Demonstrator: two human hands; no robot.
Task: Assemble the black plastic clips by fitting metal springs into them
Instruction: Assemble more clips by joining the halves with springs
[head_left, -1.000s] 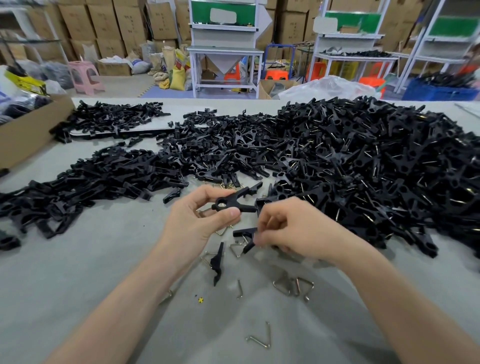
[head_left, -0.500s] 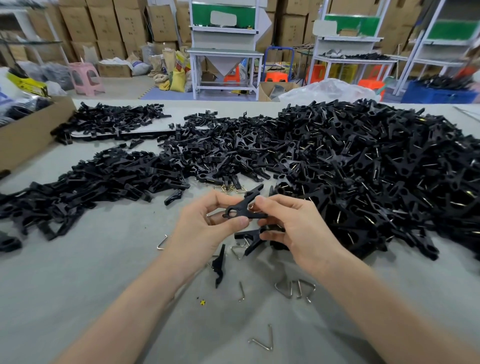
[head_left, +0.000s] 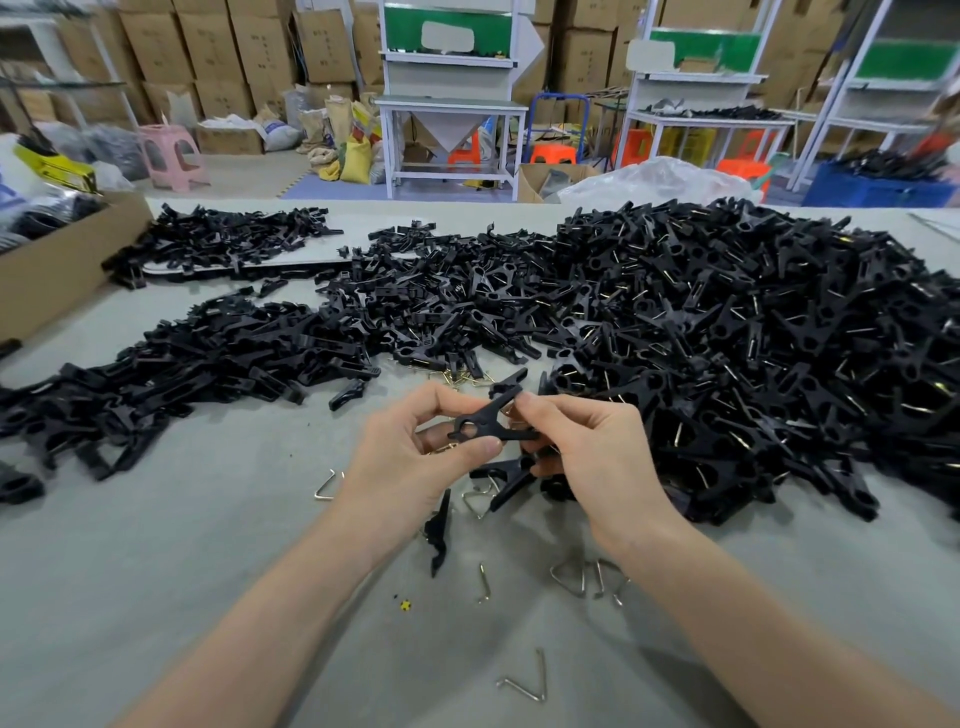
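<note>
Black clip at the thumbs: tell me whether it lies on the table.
No, the black clip is pinched above the table by the left hand and the right hand.

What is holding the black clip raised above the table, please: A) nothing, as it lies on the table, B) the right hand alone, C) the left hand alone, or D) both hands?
D: the left hand pinches one end of the clip and the right hand grips the other end, so the clip is clear of the table.
</note>
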